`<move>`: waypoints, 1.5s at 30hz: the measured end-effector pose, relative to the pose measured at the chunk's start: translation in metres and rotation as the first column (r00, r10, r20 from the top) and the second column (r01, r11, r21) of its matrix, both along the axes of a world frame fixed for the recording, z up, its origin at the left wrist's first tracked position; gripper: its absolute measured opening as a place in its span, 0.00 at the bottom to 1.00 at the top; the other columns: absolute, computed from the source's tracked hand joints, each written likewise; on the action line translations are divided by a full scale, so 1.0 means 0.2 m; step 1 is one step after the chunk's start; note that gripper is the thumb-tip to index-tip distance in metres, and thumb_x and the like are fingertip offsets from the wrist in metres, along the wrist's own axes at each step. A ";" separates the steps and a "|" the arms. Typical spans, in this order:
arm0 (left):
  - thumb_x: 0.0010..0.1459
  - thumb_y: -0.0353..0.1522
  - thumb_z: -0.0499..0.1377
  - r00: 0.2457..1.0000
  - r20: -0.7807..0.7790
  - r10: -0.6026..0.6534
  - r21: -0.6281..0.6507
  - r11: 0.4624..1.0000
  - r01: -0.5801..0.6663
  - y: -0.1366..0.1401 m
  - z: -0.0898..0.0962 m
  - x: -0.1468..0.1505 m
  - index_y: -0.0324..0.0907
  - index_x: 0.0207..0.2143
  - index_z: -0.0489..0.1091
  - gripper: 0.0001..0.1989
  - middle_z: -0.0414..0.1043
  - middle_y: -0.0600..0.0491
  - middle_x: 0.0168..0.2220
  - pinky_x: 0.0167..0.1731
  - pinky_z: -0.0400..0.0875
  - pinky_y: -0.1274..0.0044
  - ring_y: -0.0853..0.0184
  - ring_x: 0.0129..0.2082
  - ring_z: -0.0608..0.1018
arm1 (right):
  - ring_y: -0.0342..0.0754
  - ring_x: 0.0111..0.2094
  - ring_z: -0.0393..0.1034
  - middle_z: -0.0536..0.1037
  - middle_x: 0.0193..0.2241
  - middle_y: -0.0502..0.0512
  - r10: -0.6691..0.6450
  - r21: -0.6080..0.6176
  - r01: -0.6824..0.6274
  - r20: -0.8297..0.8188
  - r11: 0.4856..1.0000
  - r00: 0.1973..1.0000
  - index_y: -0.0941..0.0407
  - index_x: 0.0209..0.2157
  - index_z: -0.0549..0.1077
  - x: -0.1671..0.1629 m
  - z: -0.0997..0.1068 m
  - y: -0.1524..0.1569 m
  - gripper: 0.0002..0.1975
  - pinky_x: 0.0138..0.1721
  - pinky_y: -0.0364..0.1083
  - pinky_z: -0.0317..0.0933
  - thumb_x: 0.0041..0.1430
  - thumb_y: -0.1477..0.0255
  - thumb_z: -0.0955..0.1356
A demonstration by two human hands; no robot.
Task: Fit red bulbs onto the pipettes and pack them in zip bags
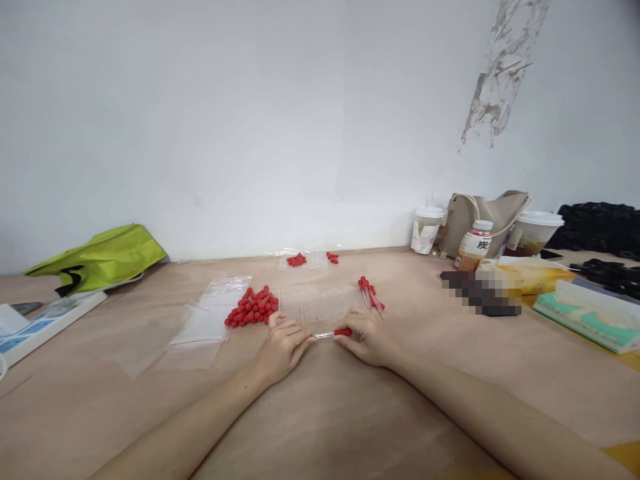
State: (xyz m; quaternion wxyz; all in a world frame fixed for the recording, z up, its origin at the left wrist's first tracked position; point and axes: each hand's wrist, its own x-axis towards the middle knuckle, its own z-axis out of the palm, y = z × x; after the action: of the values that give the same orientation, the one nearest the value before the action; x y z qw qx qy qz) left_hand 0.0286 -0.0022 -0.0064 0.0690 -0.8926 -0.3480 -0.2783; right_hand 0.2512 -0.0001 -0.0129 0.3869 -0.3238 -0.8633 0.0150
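A slim clear tube (324,335) and red bulb (343,332) are pinched by left fingers (303,345) and right fingers (351,344) over a tan surface (320,400) below a flaking wall (280,120).

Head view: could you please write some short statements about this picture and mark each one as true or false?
1. The pile of red bulbs lies left of the row of clear tubes. True.
2. The left hand holds the bottle. False: it holds one end of a single tube.
3. The right hand holds this tube at its red-bulb end. True.
4. The yellow-green bag lies at the right side of the picture. False: it lies at the left.
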 end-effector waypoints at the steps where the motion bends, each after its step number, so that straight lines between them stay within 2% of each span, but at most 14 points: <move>1: 0.59 0.33 0.49 1.000 -0.005 -0.008 0.007 1.000 0.008 0.00 0.00 0.00 0.43 0.30 0.70 0.12 0.72 0.54 0.24 0.44 0.50 0.67 0.68 0.27 0.71 | 0.43 0.29 0.63 0.72 0.23 0.50 0.020 -0.014 -0.020 -0.006 1.000 1.000 0.56 0.29 0.70 0.00 0.00 0.00 0.04 0.34 0.45 0.54 0.52 0.72 0.65; 17: 0.59 0.30 0.48 0.996 -0.009 -0.091 0.056 0.994 0.092 -0.01 -0.02 0.02 0.41 0.30 0.69 0.11 0.71 0.55 0.24 0.43 0.52 0.70 0.70 0.26 0.71 | 0.44 0.29 0.63 0.72 0.23 0.51 0.096 -0.064 -0.092 0.071 0.994 0.993 0.57 0.30 0.70 -0.02 0.00 -0.01 0.05 0.35 0.45 0.55 0.54 0.72 0.63; 20: 0.59 0.31 0.48 0.997 0.015 -0.070 0.042 0.997 0.070 -0.01 -0.02 0.02 0.41 0.30 0.69 0.11 0.71 0.55 0.23 0.42 0.53 0.70 0.70 0.25 0.70 | 0.44 0.30 0.64 0.72 0.24 0.52 0.088 -0.111 -0.087 -0.001 0.990 0.996 0.56 0.30 0.72 -0.01 0.02 0.00 0.05 0.36 0.45 0.56 0.53 0.71 0.64; 23: 0.59 0.31 0.48 0.997 0.064 -0.036 0.015 0.999 0.035 -0.01 -0.01 0.03 0.42 0.31 0.69 0.11 0.69 0.56 0.22 0.42 0.52 0.69 0.71 0.24 0.69 | 0.45 0.31 0.66 0.74 0.27 0.52 0.056 -0.249 -0.107 -0.204 0.963 0.977 0.55 0.31 0.72 -0.03 0.03 0.00 0.06 0.35 0.45 0.58 0.51 0.70 0.66; 25: 0.59 0.32 0.48 0.995 0.093 -0.030 -0.002 1.000 0.031 -0.01 0.00 0.04 0.42 0.32 0.69 0.11 0.69 0.57 0.21 0.43 0.51 0.69 0.71 0.24 0.69 | 0.45 0.31 0.67 0.73 0.27 0.51 -0.015 -0.381 -0.163 -0.423 0.910 0.906 0.55 0.34 0.71 -0.06 0.03 0.00 0.09 0.34 0.45 0.59 0.49 0.68 0.67; 27: 0.58 0.33 0.49 0.994 0.100 -0.051 -0.022 0.998 0.054 -0.02 0.01 0.03 0.43 0.32 0.69 0.10 0.70 0.56 0.22 0.43 0.51 0.69 0.70 0.25 0.69 | 0.44 0.29 0.67 0.72 0.26 0.50 -0.100 -0.470 -0.267 -0.620 0.841 0.778 0.55 0.35 0.68 -0.11 0.04 0.00 0.13 0.31 0.43 0.60 0.46 0.65 0.68; 30: 0.58 0.34 0.49 0.991 0.108 -0.082 -0.058 0.994 0.088 -0.02 0.03 0.02 0.43 0.38 0.68 0.10 0.72 0.54 0.29 0.43 0.50 0.68 0.68 0.30 0.70 | 0.42 0.27 0.66 0.71 0.25 0.49 -0.184 -0.478 -0.346 -0.761 0.808 0.622 0.55 0.34 0.66 -0.11 0.08 0.04 0.16 0.29 0.42 0.59 0.43 0.63 0.69; 32: 0.58 0.33 0.49 0.989 0.130 -0.063 -0.071 0.995 0.072 -0.02 0.03 0.02 0.44 0.41 0.67 0.10 0.72 0.53 0.32 0.43 0.50 0.67 0.67 0.32 0.70 | 0.42 0.27 0.66 0.70 0.24 0.49 -0.252 -0.469 -0.262 -0.777 0.844 0.577 0.56 0.36 0.67 -0.03 0.14 0.12 0.19 0.30 0.42 0.59 0.43 0.60 0.68; 35: 0.59 0.32 0.48 0.988 0.156 -0.018 -0.059 0.998 0.028 -0.01 0.02 0.03 0.44 0.39 0.67 0.10 0.71 0.53 0.35 0.43 0.50 0.68 0.67 0.35 0.70 | 0.42 0.25 0.65 0.70 0.23 0.49 -0.430 -0.532 0.025 -0.656 0.847 0.621 0.56 0.40 0.66 0.19 0.20 0.28 0.20 0.28 0.42 0.58 0.48 0.58 0.63; 36: 0.59 0.32 0.48 0.988 0.154 -0.012 -0.052 0.998 0.020 -0.01 0.02 0.03 0.44 0.38 0.68 0.10 0.71 0.53 0.36 0.43 0.50 0.68 0.67 0.36 0.70 | 0.42 0.26 0.66 0.71 0.23 0.49 -0.508 -0.543 0.166 -0.571 0.823 0.645 0.57 0.41 0.66 0.26 0.20 0.34 0.21 0.28 0.42 0.58 0.48 0.59 0.63; 37: 0.58 0.32 0.49 0.989 0.146 -0.012 -0.045 0.999 0.018 -0.01 0.02 0.04 0.44 0.37 0.69 0.10 0.70 0.52 0.36 0.42 0.51 0.69 0.67 0.36 0.70 | 0.43 0.26 0.66 0.71 0.24 0.50 -0.604 -0.558 0.322 -0.447 0.765 0.660 0.57 0.42 0.65 0.34 0.19 0.39 0.21 0.28 0.41 0.58 0.47 0.60 0.64; 38: 0.58 0.32 0.49 0.991 0.135 -0.013 -0.040 0.999 0.018 -0.01 0.02 0.04 0.44 0.36 0.69 0.10 0.70 0.52 0.36 0.42 0.52 0.69 0.67 0.36 0.70 | 0.43 0.27 0.67 0.72 0.25 0.50 -0.717 -0.575 0.480 -0.305 0.663 0.626 0.57 0.41 0.66 0.39 0.16 0.44 0.21 0.27 0.41 0.58 0.46 0.60 0.64; 41: 0.58 0.32 0.49 0.994 0.110 -0.013 -0.039 0.999 0.017 -0.01 0.02 0.04 0.44 0.32 0.70 0.10 0.69 0.53 0.36 0.41 0.52 0.69 0.67 0.35 0.70 | 0.46 0.27 0.68 0.74 0.25 0.54 -0.782 -0.601 0.565 -0.172 0.565 0.600 0.58 0.32 0.69 0.48 0.04 0.54 0.15 0.26 0.42 0.57 0.42 0.64 0.67; 45: 0.58 0.32 0.49 0.995 0.102 -0.014 -0.053 0.998 0.019 -0.01 0.02 0.03 0.43 0.30 0.70 0.11 0.69 0.53 0.34 0.42 0.51 0.68 0.68 0.34 0.70 | 0.47 0.27 0.68 0.75 0.25 0.54 -0.764 -0.606 0.579 -0.074 0.545 0.640 0.57 0.27 0.69 0.45 -0.07 0.58 0.11 0.25 0.42 0.56 0.40 0.65 0.67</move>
State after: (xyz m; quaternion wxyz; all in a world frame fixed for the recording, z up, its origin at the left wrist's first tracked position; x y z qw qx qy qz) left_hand 0.0347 -0.0051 -0.0021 0.0247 -0.8817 -0.3510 -0.3142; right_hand 0.3421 0.1165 -0.0274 0.3951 -0.7197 -0.5496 0.1547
